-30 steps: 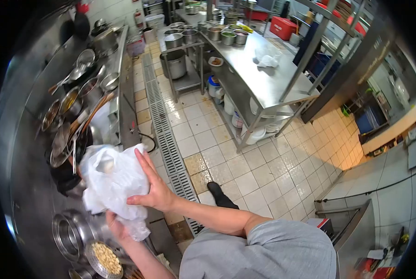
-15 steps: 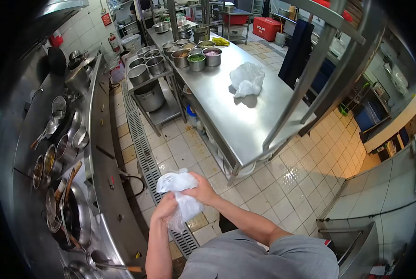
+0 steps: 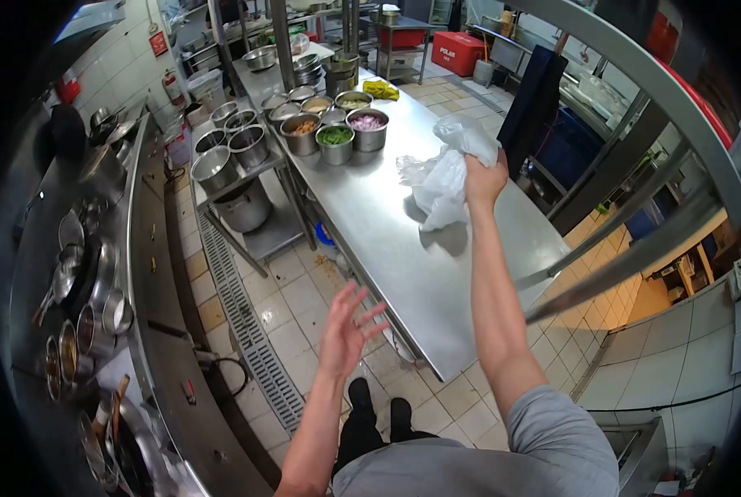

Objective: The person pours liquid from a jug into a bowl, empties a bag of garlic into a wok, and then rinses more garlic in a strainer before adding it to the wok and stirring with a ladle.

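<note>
Two hands show in my distant view, and each has its own state. The right hand (image 3: pixel 486 180) is closed around a white plastic bag (image 3: pixel 463 132), with the arm stretched over the steel tabletop (image 3: pixel 395 211). I judge that it grips the gathered plastic because such a thin, soft film offers no firm side. Just below, and seemingly touching it, is a second white bag (image 3: pixel 442 201) at the tabletop; where one ends and the other begins, I cannot tell exactly. The left hand (image 3: pixel 347 333) holds nothing, its fingers spread wide beside the near edge, probably because one hand is enough for so light a load. The metal pots (image 3: pixel 336 151) with chopped food stand grouped farther along, perhaps so that they are easily reached together. Near them lies a yellow cloth (image 3: pixel 380 89).
</note>
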Available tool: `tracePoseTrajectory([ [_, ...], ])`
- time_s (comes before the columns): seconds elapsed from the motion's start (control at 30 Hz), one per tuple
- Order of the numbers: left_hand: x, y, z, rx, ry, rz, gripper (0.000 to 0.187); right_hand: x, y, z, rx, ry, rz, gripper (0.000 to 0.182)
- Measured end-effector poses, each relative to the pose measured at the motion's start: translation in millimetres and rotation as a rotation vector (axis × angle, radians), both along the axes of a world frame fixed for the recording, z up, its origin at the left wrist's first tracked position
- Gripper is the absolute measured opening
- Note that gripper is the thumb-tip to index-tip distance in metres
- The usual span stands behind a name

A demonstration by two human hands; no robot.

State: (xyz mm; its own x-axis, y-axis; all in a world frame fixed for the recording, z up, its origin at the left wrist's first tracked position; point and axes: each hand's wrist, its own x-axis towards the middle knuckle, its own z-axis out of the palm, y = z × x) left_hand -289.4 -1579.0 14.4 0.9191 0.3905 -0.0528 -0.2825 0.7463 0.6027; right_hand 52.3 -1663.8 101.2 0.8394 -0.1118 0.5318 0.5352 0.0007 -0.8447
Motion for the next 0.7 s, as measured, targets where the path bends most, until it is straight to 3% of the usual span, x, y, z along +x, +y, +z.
tracePoseTrajectory([
  [0.07, 3, 7, -24, 0.067, 0.225, -0.044, 0.06, 35, 15, 16, -0.414, 0.009, -0.276, 0.046],
  [0.1, 4, 10, -39, 0.072, 0.306, -0.069, 0.058, 53, 22, 11, -0.411, -0.001, -0.28, 0.046],
  [0.13, 5, 14, -54, 0.078, 0.388, -0.09, 0.056, 76, 30, -12, -0.65, 0.092, -0.275, 0.048],
  [0.17, 6, 16, -66, 0.078, 0.383, -0.089, 0.056, 99, 35, -45, -0.892, 0.191, -0.268, 0.049],
  [0.23, -2, 14, -88, 0.21, 0.505, -0.087, 0.052, 143, 27, -172, -1.183, 0.214, -0.137, 0.051],
  [0.27, -5, 13, -100, 0.201, 0.514, -0.096, 0.052, 112, 24, -176, -1.225, 0.281, -0.097, 0.051],
  [0.33, -9, 12, -121, 0.903, 0.638, -0.02, 0.055, 45, 26, -178, -1.272, 0.322, -0.037, 0.051],
  [0.4, -7, 2, -126, 0.969, 0.654, 0.013, 0.058, -17, 19, -184, -1.28, 0.177, -0.013, 0.051],
  [0.47, -4, -16, -140, 1.529, 0.591, 0.195, 0.06, -83, 2, -178, -1.244, 0.115, 0.056, 0.051],
  [0.6, 3, -57, -143, 1.49, 0.431, 0.281, 0.064, -182, -49, -158, -1.117, 0.089, 0.235, 0.05],
  [0.67, 0, -79, -124, 1.621, 0.415, 0.152, 0.075, -206, -85, -154, -1.072, 0.08, 0.291, 0.051],
  [0.7, -1, -92, -120, 1.62, 0.351, 0.229, 0.087, -214, -106, -152, -1.02, 0.14, 0.443, 0.049],
])
